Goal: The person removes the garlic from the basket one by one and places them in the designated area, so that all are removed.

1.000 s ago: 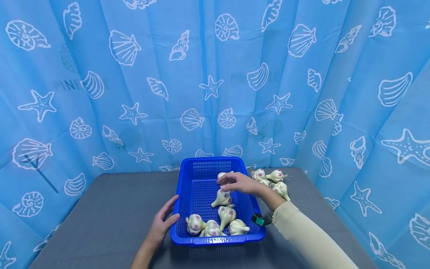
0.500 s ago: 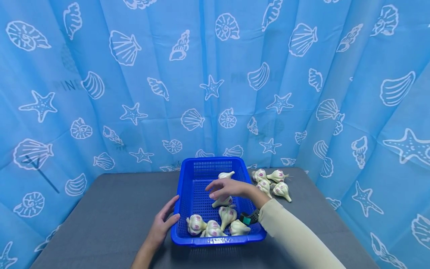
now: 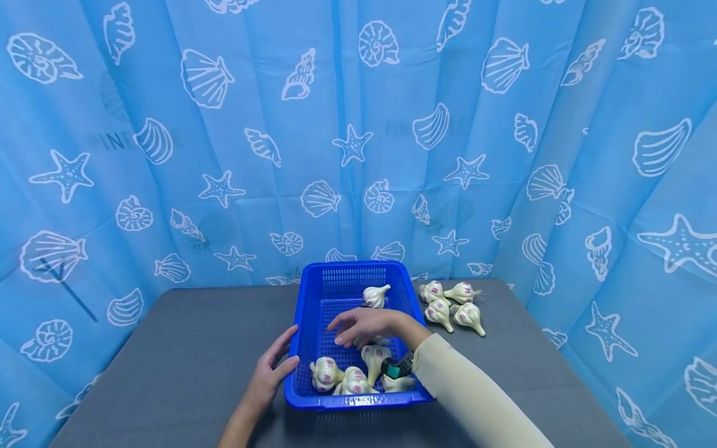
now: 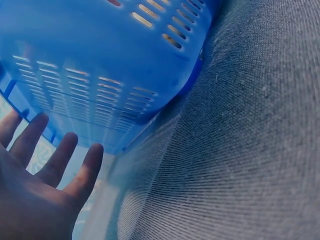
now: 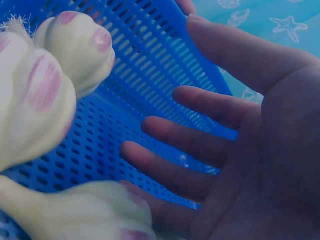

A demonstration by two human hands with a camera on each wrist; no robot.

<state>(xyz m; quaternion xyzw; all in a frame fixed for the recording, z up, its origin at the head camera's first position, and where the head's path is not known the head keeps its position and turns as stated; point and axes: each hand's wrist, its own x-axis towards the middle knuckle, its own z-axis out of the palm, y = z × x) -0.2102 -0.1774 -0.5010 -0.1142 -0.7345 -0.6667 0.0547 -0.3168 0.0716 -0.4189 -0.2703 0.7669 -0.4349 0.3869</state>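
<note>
A blue plastic basket (image 3: 305,311) with slotted walls stands on the table, holding several garlic bulbs. My left hand (image 3: 267,372) rests at its left rim, fingers extended; in the left wrist view the fingers (image 4: 62,157) lie straight near the basket's outer wall. Inside the basket, my right hand (image 3: 366,325) hovers over the middle with loosely spread fingers and an empty palm. One garlic bulb (image 3: 375,296) lies beyond that hand, and another beneath it is mostly hidden. Nearer the front are a garlic bulb (image 3: 327,373) at left and a garlic bulb (image 3: 375,361) in the middle.
Right of the basket, several more garlic bulbs (image 3: 469,318) lie grouped on the grey tabletop (image 3: 213,336). A blue curtain (image 3: 358,205) with white shell prints hangs behind and along both sides. A dark band (image 3: 399,367) circles the right wrist.
My right hand has moved left and toward the front inside the basket, uncovering the far garlic bulb and covering the middle one. My left hand stays at the rim.
</note>
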